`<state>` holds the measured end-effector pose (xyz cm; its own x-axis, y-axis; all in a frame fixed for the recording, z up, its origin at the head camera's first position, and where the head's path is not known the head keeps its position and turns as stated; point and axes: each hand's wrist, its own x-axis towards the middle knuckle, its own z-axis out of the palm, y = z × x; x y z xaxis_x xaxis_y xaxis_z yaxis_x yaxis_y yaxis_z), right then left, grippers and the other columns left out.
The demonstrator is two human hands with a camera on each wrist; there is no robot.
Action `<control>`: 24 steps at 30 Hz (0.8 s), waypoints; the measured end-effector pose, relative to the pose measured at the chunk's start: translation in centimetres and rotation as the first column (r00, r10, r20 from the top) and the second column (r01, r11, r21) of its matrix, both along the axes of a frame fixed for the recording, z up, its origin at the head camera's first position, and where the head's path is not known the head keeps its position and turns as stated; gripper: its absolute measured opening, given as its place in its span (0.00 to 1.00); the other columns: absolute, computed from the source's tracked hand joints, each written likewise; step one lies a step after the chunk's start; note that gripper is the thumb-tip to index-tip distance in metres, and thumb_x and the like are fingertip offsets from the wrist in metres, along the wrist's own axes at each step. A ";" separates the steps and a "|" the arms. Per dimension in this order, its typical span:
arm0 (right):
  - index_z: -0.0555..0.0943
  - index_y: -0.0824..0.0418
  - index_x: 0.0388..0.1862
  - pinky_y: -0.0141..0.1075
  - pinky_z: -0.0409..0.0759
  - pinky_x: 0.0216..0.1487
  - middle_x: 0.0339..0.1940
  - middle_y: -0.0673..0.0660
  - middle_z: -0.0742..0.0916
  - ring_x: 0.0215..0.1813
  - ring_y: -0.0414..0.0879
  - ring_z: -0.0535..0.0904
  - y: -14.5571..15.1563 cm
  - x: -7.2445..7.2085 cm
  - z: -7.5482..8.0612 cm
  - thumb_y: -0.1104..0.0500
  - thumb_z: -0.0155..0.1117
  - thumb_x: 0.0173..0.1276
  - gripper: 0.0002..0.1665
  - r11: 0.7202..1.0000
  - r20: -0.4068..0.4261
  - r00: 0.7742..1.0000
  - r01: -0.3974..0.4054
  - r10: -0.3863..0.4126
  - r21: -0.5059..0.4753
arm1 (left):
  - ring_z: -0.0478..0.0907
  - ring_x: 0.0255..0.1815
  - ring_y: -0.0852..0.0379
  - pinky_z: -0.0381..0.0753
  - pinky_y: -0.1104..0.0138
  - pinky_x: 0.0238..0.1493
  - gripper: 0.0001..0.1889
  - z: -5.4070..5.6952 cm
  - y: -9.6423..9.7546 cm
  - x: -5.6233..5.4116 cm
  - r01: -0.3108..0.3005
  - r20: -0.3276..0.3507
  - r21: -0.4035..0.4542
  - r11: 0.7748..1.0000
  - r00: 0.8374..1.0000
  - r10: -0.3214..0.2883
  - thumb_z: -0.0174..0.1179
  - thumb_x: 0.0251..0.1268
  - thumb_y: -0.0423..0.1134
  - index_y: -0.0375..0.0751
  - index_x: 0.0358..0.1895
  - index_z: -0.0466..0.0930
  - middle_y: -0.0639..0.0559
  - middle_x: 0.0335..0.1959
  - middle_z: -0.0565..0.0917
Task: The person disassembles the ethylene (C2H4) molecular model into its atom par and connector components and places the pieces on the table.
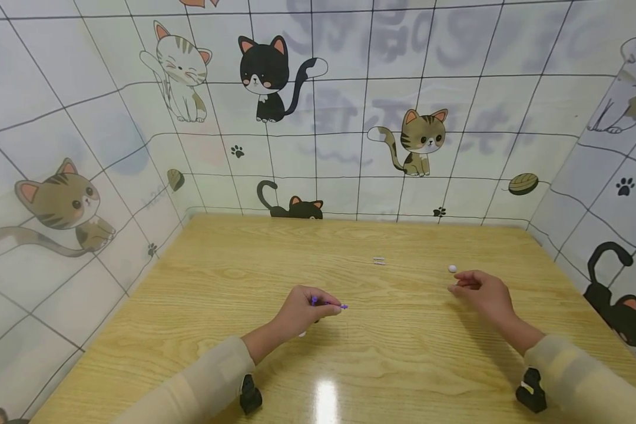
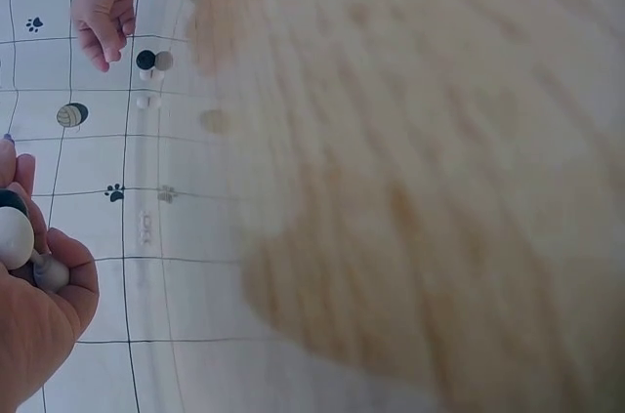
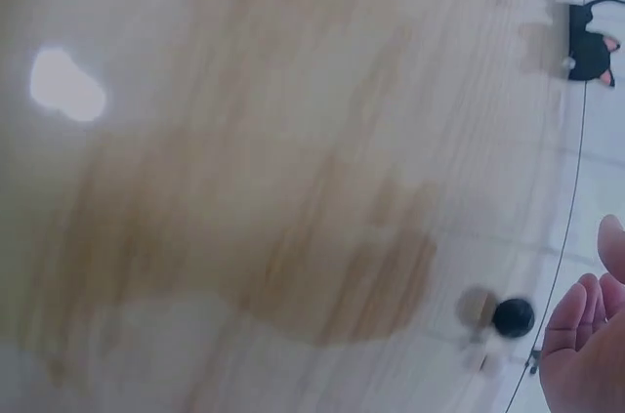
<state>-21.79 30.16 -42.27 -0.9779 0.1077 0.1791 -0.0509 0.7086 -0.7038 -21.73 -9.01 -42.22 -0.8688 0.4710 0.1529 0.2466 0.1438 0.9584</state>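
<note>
My left hand [image 1: 307, 309] is over the left-middle of the tabletop, its fingertips pinching small purple connector pieces [image 1: 344, 306]. In the left wrist view, a large white ball [image 2: 14, 237], a dark ball [image 2: 12, 201] and a smaller grey-white piece [image 2: 51, 273] sit inside that hand, like ball-and-stick model parts. At the right, my right hand [image 1: 490, 297] reaches low over the table with thumb and fingertips slightly apart and nothing visible between them. Just beyond its fingertips lies a white ball [image 1: 452, 268]. Near this hand in the right wrist view is a black ball [image 3: 513, 318], hidden in the head view.
Short pale rods [image 1: 378, 261] lie side by side farther back on the wooden table [image 1: 233, 259]. A cat-patterned sheet [image 1: 344, 141] rises behind the back edge and along both sides. Glare [image 1: 326, 394] shows near the front. Dark camera mounts [image 1: 532, 390] hang at both wrists.
</note>
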 end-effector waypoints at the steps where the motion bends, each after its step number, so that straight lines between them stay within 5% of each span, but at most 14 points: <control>1: 0.79 0.72 0.54 0.30 0.78 0.31 0.43 0.63 0.84 0.39 0.43 0.78 -0.4 0.0 0.0 0.53 0.70 0.66 0.27 1.000 0.000 1.000 -0.012 0.012 -0.007 | 0.57 0.14 0.62 0.59 0.73 0.16 0.06 0.0 0.0 0.0 0.001 0.003 -0.002 1.000 1.000 -0.001 0.68 0.61 0.35 0.36 0.38 0.89 0.33 0.29 0.83; 10: 0.81 0.70 0.52 0.32 0.79 0.35 0.40 0.59 0.85 0.38 0.42 0.79 -4.8 0.7 0.4 0.55 0.70 0.65 0.23 0.982 0.029 0.993 -0.105 0.111 -0.159 | 0.58 0.15 0.62 0.59 0.73 0.18 0.04 -0.2 0.3 0.0 0.015 0.003 -0.003 1.000 1.000 -0.015 0.68 0.61 0.36 0.40 0.36 0.89 0.31 0.29 0.82; 17: 0.81 0.70 0.50 0.36 0.81 0.38 0.39 0.58 0.85 0.37 0.44 0.80 -8.9 1.5 0.6 0.59 0.71 0.64 0.20 0.933 0.018 0.972 -0.222 0.236 -0.282 | 0.59 0.16 0.62 0.59 0.73 0.18 0.04 -0.1 0.5 0.2 0.024 0.006 0.002 1.000 1.000 -0.024 0.68 0.61 0.36 0.41 0.36 0.89 0.31 0.28 0.82; 24: 0.82 0.72 0.46 0.34 0.81 0.38 0.39 0.59 0.86 0.37 0.47 0.81 -12.1 2.2 0.7 0.63 0.71 0.62 0.16 0.876 0.002 0.942 -0.312 0.336 -0.368 | 0.61 0.16 0.63 0.61 0.73 0.18 0.05 -0.3 0.8 0.1 0.003 -0.008 0.005 1.000 1.000 -0.003 0.68 0.60 0.34 0.36 0.37 0.87 0.51 0.20 0.77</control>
<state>-19.60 18.03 -41.57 -0.9771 -0.1721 0.1252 -0.1807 0.3602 -0.9152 -21.58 -8.24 -42.49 -0.8662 0.4725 0.1627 0.2549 0.1379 0.9571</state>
